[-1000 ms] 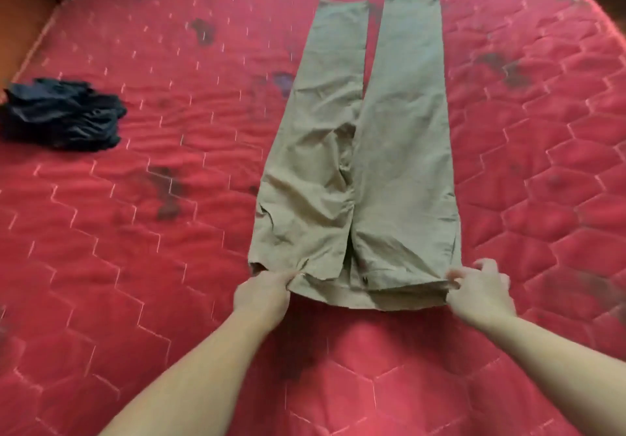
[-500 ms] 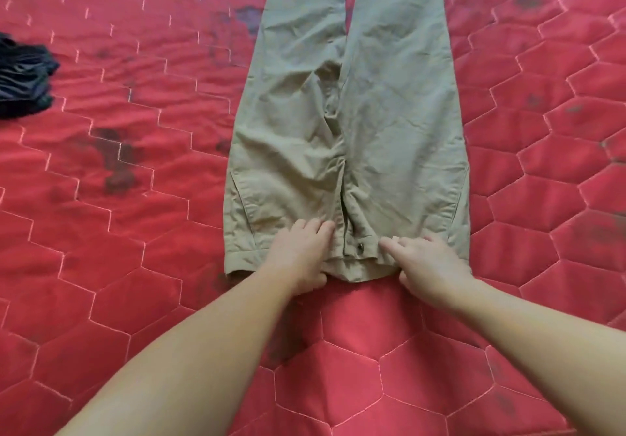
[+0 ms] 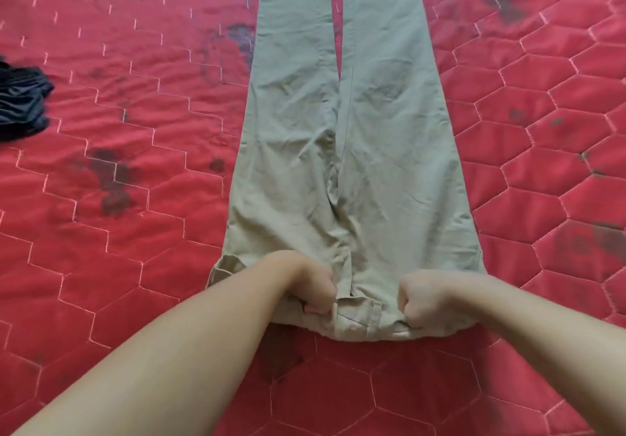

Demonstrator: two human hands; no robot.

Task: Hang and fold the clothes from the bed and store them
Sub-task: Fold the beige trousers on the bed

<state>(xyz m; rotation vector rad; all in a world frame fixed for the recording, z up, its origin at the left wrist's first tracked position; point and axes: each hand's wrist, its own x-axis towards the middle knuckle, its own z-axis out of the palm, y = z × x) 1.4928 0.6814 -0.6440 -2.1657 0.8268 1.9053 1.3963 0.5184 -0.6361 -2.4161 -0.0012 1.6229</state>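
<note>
Khaki trousers [image 3: 366, 124] lie flat on the red quilted mattress [image 3: 135, 232], legs stretching away from me and waistband nearest. My left hand [image 3: 313, 288] grips the waistband left of the fly, fingers curled into the fabric. My right hand [image 3: 425, 301] grips the waistband to the right of the fly in a fist. The waistband between both hands is bunched and lifted slightly. The leg cuffs run out of view at the top.
A crumpled dark navy garment [image 3: 20, 103] lies at the mattress's left edge of view. Dark stains mark the red cover in several spots. Open mattress surface spreads on both sides of the trousers.
Both hands moved from the waistband's outer corners to its middle, then curled from flat fingers into fists gripping the fabric. The view has shifted closer over the trousers.
</note>
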